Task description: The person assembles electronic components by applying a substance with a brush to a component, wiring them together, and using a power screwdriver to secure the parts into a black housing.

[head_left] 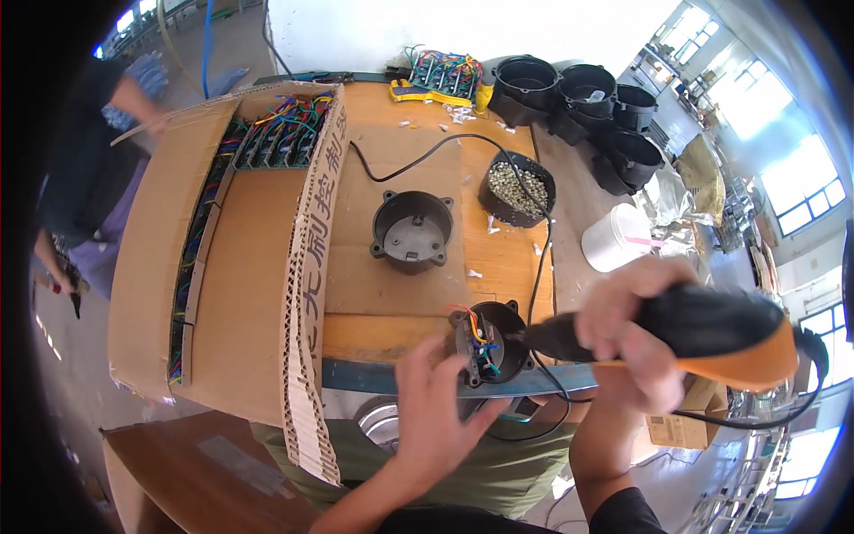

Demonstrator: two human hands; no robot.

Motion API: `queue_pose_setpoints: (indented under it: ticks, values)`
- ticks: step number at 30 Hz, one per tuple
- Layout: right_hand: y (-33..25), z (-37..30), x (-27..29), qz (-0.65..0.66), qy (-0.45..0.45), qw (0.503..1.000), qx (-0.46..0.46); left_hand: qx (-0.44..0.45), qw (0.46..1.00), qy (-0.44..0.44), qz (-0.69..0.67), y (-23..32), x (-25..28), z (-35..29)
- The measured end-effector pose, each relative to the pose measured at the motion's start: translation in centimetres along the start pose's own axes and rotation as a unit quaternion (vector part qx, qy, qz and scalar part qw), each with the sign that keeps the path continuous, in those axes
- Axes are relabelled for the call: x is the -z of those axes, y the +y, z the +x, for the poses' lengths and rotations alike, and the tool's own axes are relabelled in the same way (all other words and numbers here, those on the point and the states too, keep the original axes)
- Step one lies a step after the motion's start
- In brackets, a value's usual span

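My right hand (633,331) is wrapped round a black and orange corded electric screwdriver (716,322), held level. The tool's tip points left into a round black housing (513,367) at the table's front edge. Inside that housing stands a circuit board (480,354) with red, yellow, blue and green wires, along its left side. Just left of the housing is my left hand (434,418), slightly blurred, its fingers spread apart; whether a fingertip touches the rim I cannot tell. A second black housing (413,233) sits farther back on flat cardboard, with no board in it.
A large cardboard box (242,267) with wired circuit boards fills the left side. A black bowl of small screws (519,189) and a white bucket (616,238) stand to the right. Several black housings (525,84) are at the back. A cable (463,136) crosses the table. Another person (98,169) is at far left.
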State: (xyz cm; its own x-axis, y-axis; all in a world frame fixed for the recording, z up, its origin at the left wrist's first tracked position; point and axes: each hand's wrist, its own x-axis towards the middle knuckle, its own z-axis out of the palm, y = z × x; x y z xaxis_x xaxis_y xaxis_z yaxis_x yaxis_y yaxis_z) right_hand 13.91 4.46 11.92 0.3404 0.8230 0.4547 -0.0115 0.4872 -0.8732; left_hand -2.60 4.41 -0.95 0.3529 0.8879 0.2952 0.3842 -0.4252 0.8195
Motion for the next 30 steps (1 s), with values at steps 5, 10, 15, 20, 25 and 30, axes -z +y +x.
queue_pose_setpoints:
  ticks: [5,10,15,20,25,30]
  values:
    - [-1.2,-4.0,5.1,0.136,-0.031,0.99,0.007,0.423,0.644,-0.003,-0.637,0.5,2.2,-7.0]
    - [0.1,-7.8,7.1,0.214,-0.039,0.976,-0.034,0.563,0.518,-0.047,-0.642,-2.9,-2.3,-9.9]
    - [2.0,-8.7,7.8,0.217,-0.008,0.973,-0.077,0.534,0.553,-0.092,-0.633,-1.7,-2.8,-7.2]
    - [2.7,-7.8,8.5,0.246,-0.018,0.967,-0.055,0.485,0.593,-0.135,-0.629,-0.8,-1.6,-5.2]
    - [2.0,-8.2,7.1,0.251,0.055,0.965,-0.05,0.415,0.633,-0.128,-0.641,0.2,-1.2,-4.1]
    - [0.9,-8.7,6.1,0.242,0.097,0.964,-0.045,0.364,0.695,-0.127,-0.606,-1.2,-1.1,-4.9]
